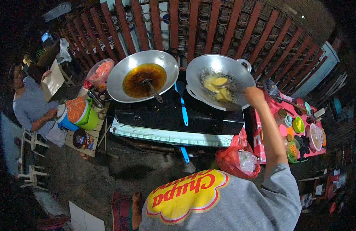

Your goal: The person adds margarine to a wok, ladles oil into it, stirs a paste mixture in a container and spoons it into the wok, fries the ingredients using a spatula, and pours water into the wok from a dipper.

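My right hand (254, 96) is at the right rim of a metal wok (195, 72), its fingers curled around what looks like a cooking utensil (238, 89). Motion blur hides the utensil's shape. Yellow pieces of food (219, 86) lie in bubbling oil in this wok. A dim strip of skin (136, 203) shows beside my grey shirt; I cannot tell whether it is my left hand or a foot. Left of the first wok, a second wok (115, 83) holds amber oil (143, 72), with a metal ladle or turner (152, 89) leaning in it.
Both woks sit on a black stove (166, 118); a blue-handled utensil (183, 111) lies between them. A red plastic bag (224, 158) hangs at the front right. Bowls stand on a pink-covered table (259, 144). At left, a person (33, 98) sits by a green bucket (89, 118).
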Demonstrator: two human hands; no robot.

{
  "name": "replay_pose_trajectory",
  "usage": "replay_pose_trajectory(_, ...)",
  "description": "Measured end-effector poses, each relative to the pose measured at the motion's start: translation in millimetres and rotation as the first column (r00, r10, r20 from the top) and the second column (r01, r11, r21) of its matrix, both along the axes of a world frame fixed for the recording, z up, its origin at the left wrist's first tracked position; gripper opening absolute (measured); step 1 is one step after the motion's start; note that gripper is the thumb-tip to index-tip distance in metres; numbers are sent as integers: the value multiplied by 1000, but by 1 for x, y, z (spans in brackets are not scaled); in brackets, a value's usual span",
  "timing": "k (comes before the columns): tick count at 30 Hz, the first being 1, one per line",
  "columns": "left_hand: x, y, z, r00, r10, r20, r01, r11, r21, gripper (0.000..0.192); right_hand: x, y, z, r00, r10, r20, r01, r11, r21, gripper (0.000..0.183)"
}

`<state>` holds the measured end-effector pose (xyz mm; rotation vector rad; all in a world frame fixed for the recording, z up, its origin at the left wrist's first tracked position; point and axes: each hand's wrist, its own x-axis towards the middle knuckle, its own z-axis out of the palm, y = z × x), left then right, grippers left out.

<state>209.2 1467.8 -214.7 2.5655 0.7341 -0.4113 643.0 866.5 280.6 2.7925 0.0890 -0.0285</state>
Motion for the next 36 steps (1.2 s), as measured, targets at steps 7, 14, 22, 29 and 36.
replay_pose_trajectory(7,-2,11,4,982,178,-69,-188,966,-177,37,-27,-6,39,995,-31,-98,48,983,178,30)
replay_pose_trajectory(14,-9,-12,12,945,309,-110,-327,852,-409,39,-26,-7,30,996,57,-66,-42,975,218,32)
replay_pose_trajectory(22,-8,-22,4,966,249,-69,-259,931,-258,47,2,-8,-9,991,130,-14,-123,964,235,22)
replay_pose_trajectory(29,-8,-41,4,952,272,-143,-289,951,-111,50,20,-24,-9,1000,-8,-7,9,989,146,31)
replay_pose_trajectory(36,-16,-62,8,948,101,301,19,928,-373,42,9,-38,24,997,34,-68,-23,987,156,31)
